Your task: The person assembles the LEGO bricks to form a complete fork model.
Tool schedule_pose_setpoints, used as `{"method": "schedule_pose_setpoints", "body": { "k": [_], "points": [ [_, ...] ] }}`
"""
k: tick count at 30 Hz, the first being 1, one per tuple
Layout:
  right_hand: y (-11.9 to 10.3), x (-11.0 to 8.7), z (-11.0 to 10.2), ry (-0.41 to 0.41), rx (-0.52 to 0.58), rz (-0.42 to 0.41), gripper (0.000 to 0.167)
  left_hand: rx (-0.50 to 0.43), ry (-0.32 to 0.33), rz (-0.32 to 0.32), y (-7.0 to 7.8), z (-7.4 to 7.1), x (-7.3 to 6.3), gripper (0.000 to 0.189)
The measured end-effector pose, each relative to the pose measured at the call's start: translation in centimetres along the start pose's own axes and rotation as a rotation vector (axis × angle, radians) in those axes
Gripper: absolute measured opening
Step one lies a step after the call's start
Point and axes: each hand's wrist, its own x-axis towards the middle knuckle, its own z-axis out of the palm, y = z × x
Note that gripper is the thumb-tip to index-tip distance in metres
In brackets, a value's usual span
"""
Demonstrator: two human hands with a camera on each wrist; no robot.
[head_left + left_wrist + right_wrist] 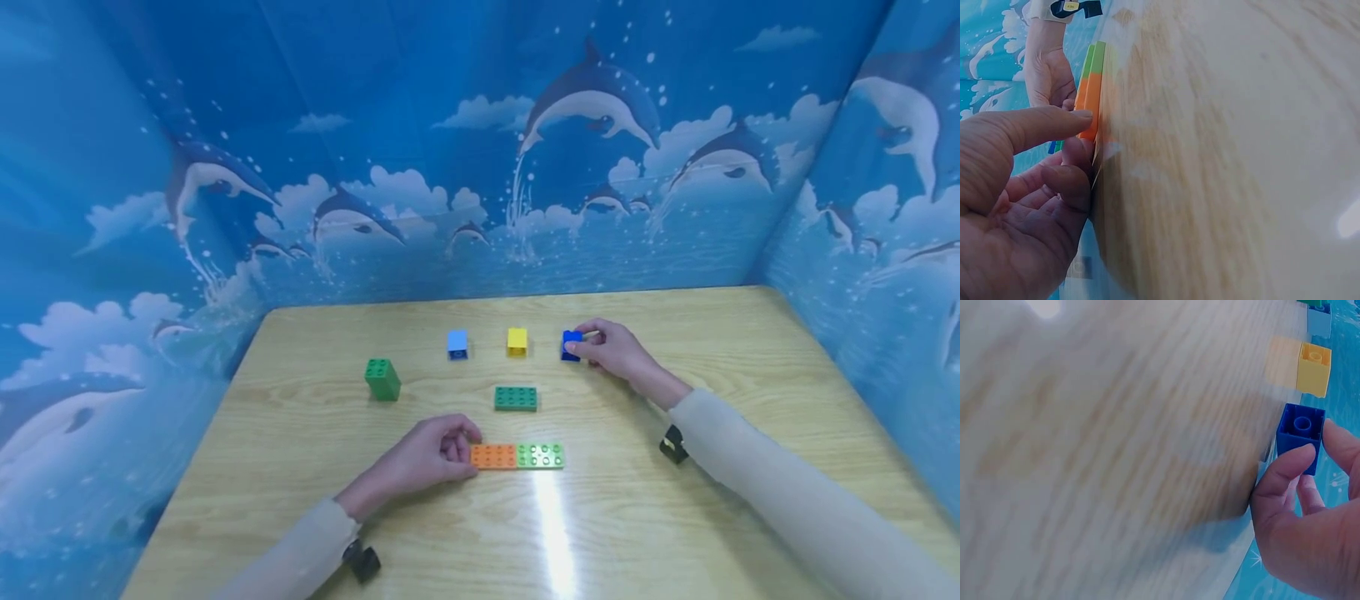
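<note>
At the back right of the table, my right hand (pixel 611 348) pinches a dark blue brick (pixel 570 345) between thumb and fingers. In the right wrist view the hollow underside of this dark blue brick (pixel 1302 425) faces the camera. My left hand (pixel 431 454) is at the near middle, its thumb and curled forefinger gripping the left end of an orange brick (pixel 493 456). A light green brick (pixel 540 456) lies end to end with the orange one, in one straight row. In the left wrist view the thumb (pixel 1054 125) overlaps the orange brick (pixel 1089 100).
A dark green brick (pixel 515 398) lies flat behind the row. Farther back are a yellow brick (pixel 517 342) and a light blue brick (pixel 457 345), both on their sides. A tall green block (pixel 383 380) stands at left. Dolphin-print cloth (pixel 420 208) surrounds the wooden table (pixel 300 433).
</note>
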Motion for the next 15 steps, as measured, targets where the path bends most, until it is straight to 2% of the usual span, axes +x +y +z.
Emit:
{"method": "schedule_pose_setpoints", "body": {
  "k": [4, 9, 15],
  "points": [
    [-0.08, -0.14, 0.13, 0.007, -0.001, 0.007, 0.051, 0.006, 0.003, -0.002, 0.04, 0.01, -0.01, 0.037],
    [-0.14, -0.44, -0.05, -0.023, 0.057, 0.01, 0.049, 0.001, -0.006, 0.016, 0.09, 0.01, -0.13, 0.036],
    [0.02, -0.7, -0.24, -0.033, 0.099, 0.003, 0.053, -0.007, -0.019, 0.019, 0.19, -0.04, -0.23, 0.036]
  ]
}}
